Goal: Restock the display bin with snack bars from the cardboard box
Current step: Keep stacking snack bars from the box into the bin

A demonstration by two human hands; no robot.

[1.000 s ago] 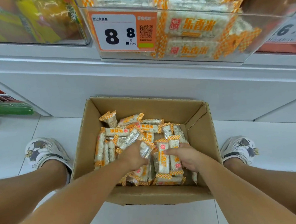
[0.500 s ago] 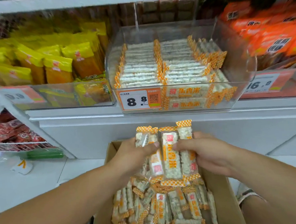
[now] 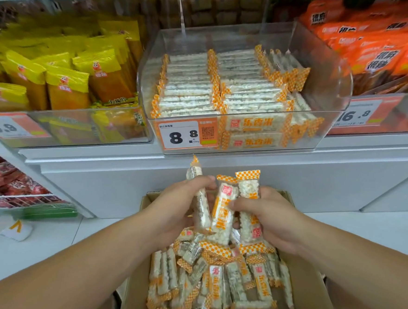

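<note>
snack bars point(image 3: 222, 213), a small bunch of them, are now up out of the cardboard box point(image 3: 136, 301) and held upright between my two hands, above the loose pile left inside it. a second ago both hands were down in the box gathering them; since then i've lifted the bunch and my view has come up to the shelf. my left hand point(image 3: 175, 211) is closed around the tall bar at the left of the bunch, my right hand point(image 3: 267, 212) is clamped on the two or three at the right, and the hands sit close together, squaring the bars. the display bin point(image 3: 325, 73), clear plastic with the 8.8 price tag point(image 3: 188, 134), stands on the shelf straight ahead and above, well apart from the bunch. its two rows look neat, with bare room at the right and back. i judge the pick is done; carrying up and laying them in comes next.
</note>
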